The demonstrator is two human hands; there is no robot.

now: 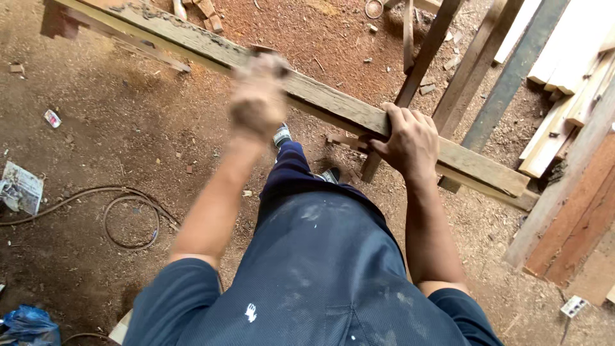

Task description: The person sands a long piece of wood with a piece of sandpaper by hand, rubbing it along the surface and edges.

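Weathered beam (pixel 320 96) – long, stiff, likely heavy – best held near mid-length; right hand (pixel 410 138) clamps its edge, left hand (pixel 258 96) on it, blurred – grip unclear.

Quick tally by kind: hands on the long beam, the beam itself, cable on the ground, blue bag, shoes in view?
Hands gripping the beam: 2 (left hand, blurred; right hand)
Long weathered beam: 1
Cable coiled on the dirt floor: 1
Blue bag: 1
Shoes: 2
Total: 7
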